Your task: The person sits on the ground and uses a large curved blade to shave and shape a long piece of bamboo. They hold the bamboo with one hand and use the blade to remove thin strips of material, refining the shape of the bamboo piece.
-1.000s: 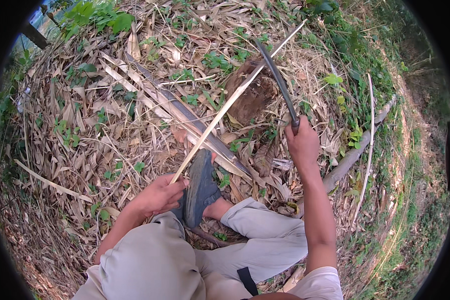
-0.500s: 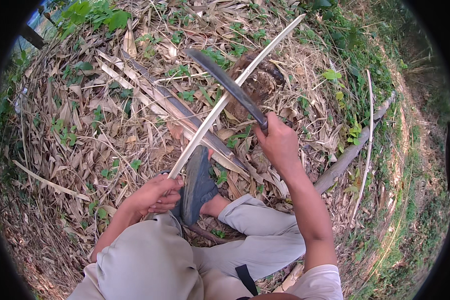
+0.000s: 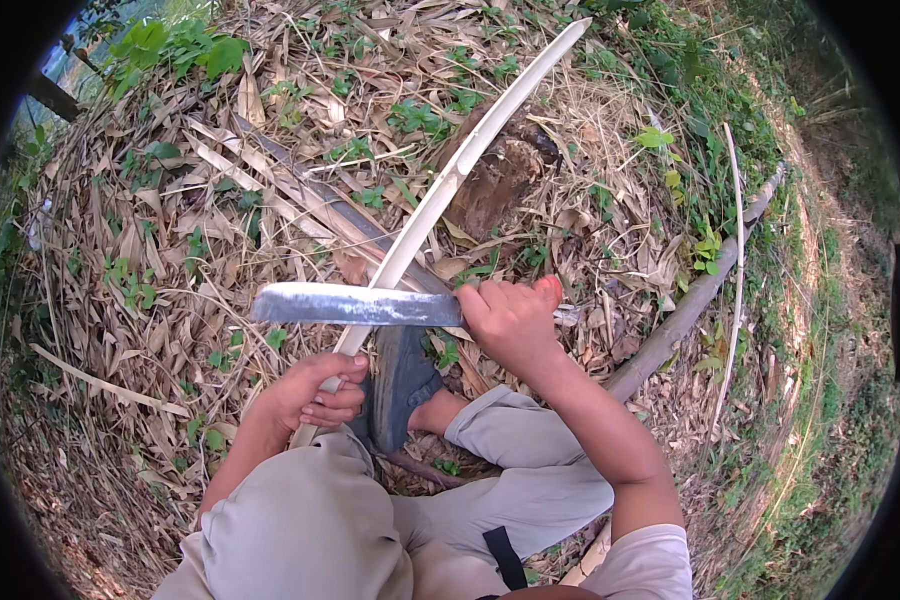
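Note:
My left hand (image 3: 325, 390) is closed around the lower end of a long, pale strip of split wood or bamboo (image 3: 450, 180), by my knee. The strip slants up and away to the right, its far end above a stump. In my right hand (image 3: 510, 318) is the handle of a machete (image 3: 355, 305). Its broad, worn grey blade points left and lies across the strip, just above my left hand; whether the edge bites into it I cannot tell. A dark shoe (image 3: 405, 385) on my foot is partly hidden under the blade.
A brown cut stump (image 3: 495, 195) stands beyond the strip. Several split pieces (image 3: 300, 195) lie on dry leaves at the left. On the right are a grey pole (image 3: 685, 320) and a thin pale stick (image 3: 738, 270). Green plants (image 3: 185, 55) grow at the far left.
The machete has come down and toward me, its blade turning from a slant to nearly level across the strip. The strip has shifted in my left hand, with its near end now showing below.

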{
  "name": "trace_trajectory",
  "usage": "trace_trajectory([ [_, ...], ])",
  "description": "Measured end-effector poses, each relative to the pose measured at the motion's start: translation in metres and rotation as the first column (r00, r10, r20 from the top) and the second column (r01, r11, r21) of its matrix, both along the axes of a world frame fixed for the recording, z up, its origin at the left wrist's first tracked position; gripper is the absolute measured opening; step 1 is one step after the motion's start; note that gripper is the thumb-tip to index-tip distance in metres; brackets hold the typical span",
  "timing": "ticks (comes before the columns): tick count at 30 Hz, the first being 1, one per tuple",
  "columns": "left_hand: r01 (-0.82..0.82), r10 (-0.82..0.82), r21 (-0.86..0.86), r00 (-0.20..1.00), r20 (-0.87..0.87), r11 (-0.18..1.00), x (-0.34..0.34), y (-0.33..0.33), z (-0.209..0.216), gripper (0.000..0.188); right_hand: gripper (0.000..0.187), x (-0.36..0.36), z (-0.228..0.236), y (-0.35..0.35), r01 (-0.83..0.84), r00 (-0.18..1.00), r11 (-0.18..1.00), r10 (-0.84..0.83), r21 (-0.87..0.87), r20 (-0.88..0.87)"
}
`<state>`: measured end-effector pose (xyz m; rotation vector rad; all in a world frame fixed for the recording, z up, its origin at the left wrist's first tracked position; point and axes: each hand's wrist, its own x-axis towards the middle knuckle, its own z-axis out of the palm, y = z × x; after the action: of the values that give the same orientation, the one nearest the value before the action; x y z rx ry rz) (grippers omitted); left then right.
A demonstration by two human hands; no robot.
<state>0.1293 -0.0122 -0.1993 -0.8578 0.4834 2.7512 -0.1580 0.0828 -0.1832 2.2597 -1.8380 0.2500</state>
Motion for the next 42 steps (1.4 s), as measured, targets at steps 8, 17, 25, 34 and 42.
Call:
trace_trajectory([
  [8,0.018,-0.013,-0.096,0.998,0.057,0.995,-0.014,-0.003,0.016,0.035,0.025,-0.049,0.011,-0.008,0.458,0.826,0.88,-0.474,0.127,0.306],
  [17,-0.083,0.133,-0.208,0.962,0.239,0.975,0.007,0.017,-0.002,0.029,0.01,-0.118,0.001,-0.028,0.635,0.739,0.772,-0.593,-0.033,0.32],
  [25,-0.04,0.069,-0.127,0.97,0.232,0.991,0.011,-0.001,-0.002,0.022,0.016,-0.016,-0.023,0.01,0.342,0.897,0.94,-0.325,-0.005,0.301],
  [34,0.052,0.199,-0.403,0.808,0.555,0.914,-0.048,0.033,0.038,0.02,0.025,0.013,-0.064,0.111,0.507,0.732,0.86,-0.459,0.047,0.504],
  [42,0.219,-0.027,-0.34,0.872,0.49,0.914,-0.1,0.105,-0.035,0.02,0.029,-0.004,-0.065,0.112,0.508,0.604,0.844,-0.492,0.172,0.627],
])
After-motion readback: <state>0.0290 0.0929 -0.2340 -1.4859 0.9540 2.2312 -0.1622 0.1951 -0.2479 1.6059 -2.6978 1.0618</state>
